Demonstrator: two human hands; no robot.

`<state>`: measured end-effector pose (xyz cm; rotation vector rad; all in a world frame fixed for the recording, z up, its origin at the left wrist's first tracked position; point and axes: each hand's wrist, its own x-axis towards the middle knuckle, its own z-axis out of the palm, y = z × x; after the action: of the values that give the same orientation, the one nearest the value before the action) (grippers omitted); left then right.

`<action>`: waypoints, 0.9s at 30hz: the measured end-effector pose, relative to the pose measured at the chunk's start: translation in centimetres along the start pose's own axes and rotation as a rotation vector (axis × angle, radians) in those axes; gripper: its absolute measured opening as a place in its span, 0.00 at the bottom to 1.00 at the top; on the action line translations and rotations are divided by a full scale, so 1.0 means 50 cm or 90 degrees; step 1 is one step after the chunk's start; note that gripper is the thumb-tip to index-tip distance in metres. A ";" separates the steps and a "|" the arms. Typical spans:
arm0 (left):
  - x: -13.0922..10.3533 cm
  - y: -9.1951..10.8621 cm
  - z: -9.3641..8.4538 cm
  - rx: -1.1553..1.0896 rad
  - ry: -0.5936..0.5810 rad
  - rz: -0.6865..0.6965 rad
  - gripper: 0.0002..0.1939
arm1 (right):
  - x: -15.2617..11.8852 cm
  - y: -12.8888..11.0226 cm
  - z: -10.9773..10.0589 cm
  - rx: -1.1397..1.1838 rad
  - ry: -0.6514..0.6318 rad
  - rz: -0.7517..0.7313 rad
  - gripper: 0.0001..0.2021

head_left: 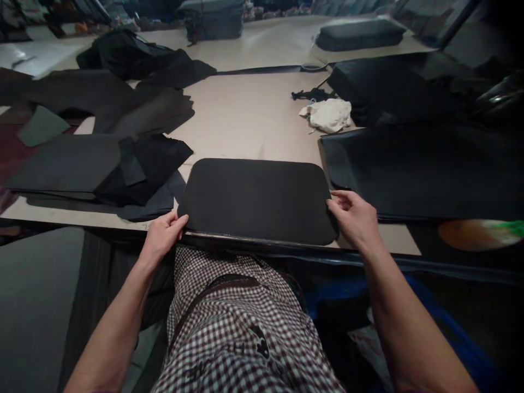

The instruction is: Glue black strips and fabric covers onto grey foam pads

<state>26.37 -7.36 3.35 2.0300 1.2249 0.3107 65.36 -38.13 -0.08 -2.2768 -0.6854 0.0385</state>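
A flat black panel with rounded corners (pixel 257 201) lies at the near edge of the pale table (pixel 235 112), in the middle of the view. My left hand (pixel 164 232) pinches its lower left corner between thumb and fingers. At the opposite end, my right hand (pixel 355 217) holds the right edge, thumb and fingertips pressed together there. Stacked dark fabric pieces (pixel 61 164) lie to the left of the panel. Right beside it, a pile of black sheets (pixel 429 169) covers the table.
A crumpled white cloth (pixel 329 114) and a small black tool-like item (pixel 307 95) lie beyond the panel. Dark cut pieces (pixel 110 98) spread at the back left. Farther off sit a black stack (pixel 360 35) and a dark bundle (pixel 215 21).
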 end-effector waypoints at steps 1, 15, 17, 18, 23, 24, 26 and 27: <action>-0.001 -0.002 0.000 0.002 -0.002 0.005 0.24 | 0.000 0.002 0.000 -0.007 0.002 -0.006 0.19; 0.011 -0.024 0.000 0.011 -0.008 0.022 0.26 | -0.002 0.005 0.009 -0.011 0.007 -0.022 0.19; 0.012 -0.020 -0.002 0.014 -0.005 0.024 0.26 | -0.001 0.005 0.008 -0.004 0.013 -0.025 0.19; 0.013 -0.017 -0.004 0.013 -0.004 0.025 0.27 | 0.001 0.003 0.008 0.004 0.018 -0.025 0.19; 0.046 0.015 -0.006 0.004 0.005 0.038 0.27 | 0.039 -0.015 0.021 0.052 0.049 -0.021 0.17; 0.060 0.023 -0.003 -0.001 0.010 0.041 0.26 | 0.053 -0.018 0.027 0.055 0.053 -0.017 0.17; 0.089 0.037 0.003 -0.024 0.021 0.044 0.25 | 0.083 -0.022 0.039 0.057 0.063 -0.007 0.18; 0.102 0.043 0.005 -0.036 0.023 0.049 0.24 | 0.095 -0.024 0.043 0.060 0.070 0.001 0.19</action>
<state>30.58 -3.77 3.87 2.0341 1.1488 0.4159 68.39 -33.72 -0.04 -2.1712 -0.6122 -0.0519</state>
